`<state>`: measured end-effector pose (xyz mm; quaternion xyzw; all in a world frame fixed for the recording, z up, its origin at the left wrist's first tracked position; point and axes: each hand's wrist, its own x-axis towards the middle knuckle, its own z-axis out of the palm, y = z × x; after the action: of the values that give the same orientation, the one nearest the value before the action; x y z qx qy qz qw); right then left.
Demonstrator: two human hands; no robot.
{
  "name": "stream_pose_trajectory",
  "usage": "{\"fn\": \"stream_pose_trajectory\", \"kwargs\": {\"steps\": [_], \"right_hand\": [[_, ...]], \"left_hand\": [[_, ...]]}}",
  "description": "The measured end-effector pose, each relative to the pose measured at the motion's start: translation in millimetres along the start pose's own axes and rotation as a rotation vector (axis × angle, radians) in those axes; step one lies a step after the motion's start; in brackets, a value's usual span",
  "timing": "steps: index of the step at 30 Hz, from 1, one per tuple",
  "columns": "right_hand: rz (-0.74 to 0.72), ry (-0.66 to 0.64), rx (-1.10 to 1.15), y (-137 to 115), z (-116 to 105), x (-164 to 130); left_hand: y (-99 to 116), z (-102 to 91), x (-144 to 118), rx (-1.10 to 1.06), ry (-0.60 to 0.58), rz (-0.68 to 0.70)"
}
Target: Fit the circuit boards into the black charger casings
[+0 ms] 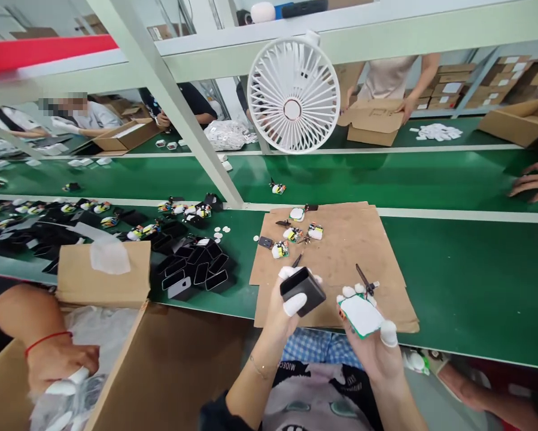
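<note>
The left hand (286, 305) is clenched around a small black rectangular plastic casing (302, 291), white-capped thumb pressed on its near face and the other fingers wrapped behind it, so the casing sits raised above the near edge of the table. Just to its right, the right hand (371, 335) grasps a flat white-faced circuit board with a green edge (362, 315), pinched between capped fingertips and lying across the palm, face up. The two held parts are near each other but apart.

Just beyond the right hand's fingertips, slim dark-handled tweezers (364, 280) rest on a brown cardboard sheet (353, 239) that covers this part of the green table (466, 281). Farther on the sheet lies a small cluster of white and coloured circuit assemblies (295, 234), directly behind the casing.

To the left, a heap of empty black casings (197, 266) spreads over the table, with more assemblies beyond it. At the near left, a co-worker's hand with a red wrist cord (57, 359) reaches into an open brown cardboard box (161, 359) lined with clear plastic. At the far side, a white round fan (293, 94) hangs from the pale metal frame (179, 102) above the green conveyor belt (385, 176), where another person's hand (535, 181) rests at the far right.
</note>
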<state>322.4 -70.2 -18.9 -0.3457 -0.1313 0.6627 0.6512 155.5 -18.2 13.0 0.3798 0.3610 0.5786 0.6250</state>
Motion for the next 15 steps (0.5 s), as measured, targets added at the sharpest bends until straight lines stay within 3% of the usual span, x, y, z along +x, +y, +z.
{"fn": "stream_pose_trajectory", "kwargs": {"steps": [2, 4, 7, 10, 12, 15], "right_hand": [[-0.027, 0.042, 0.009, -2, 1, 1], [-0.026, 0.067, 0.016, -3, 0, 2], [0.008, 0.034, -0.014, -5, -4, 4], [-0.009, 0.016, -0.052, -7, -8, 12], [-0.047, 0.028, -0.078, -7, -13, 24], [-0.073, 0.01, -0.181, -6, -26, 51]], "left_hand": [[-5, 0.4, -4, -0.171, -0.048, -0.184], [-10, -1.1, -8, -0.193, -0.074, -0.225], [-10, -6.7, -11, 0.021, -0.064, -0.094], [5, -17.9, 0, 0.344, -0.032, 0.046], [25, -28.7, 26, 0.498, 0.042, 0.138], [60, -45.9, 100, 0.609, 0.205, 0.205]]}}
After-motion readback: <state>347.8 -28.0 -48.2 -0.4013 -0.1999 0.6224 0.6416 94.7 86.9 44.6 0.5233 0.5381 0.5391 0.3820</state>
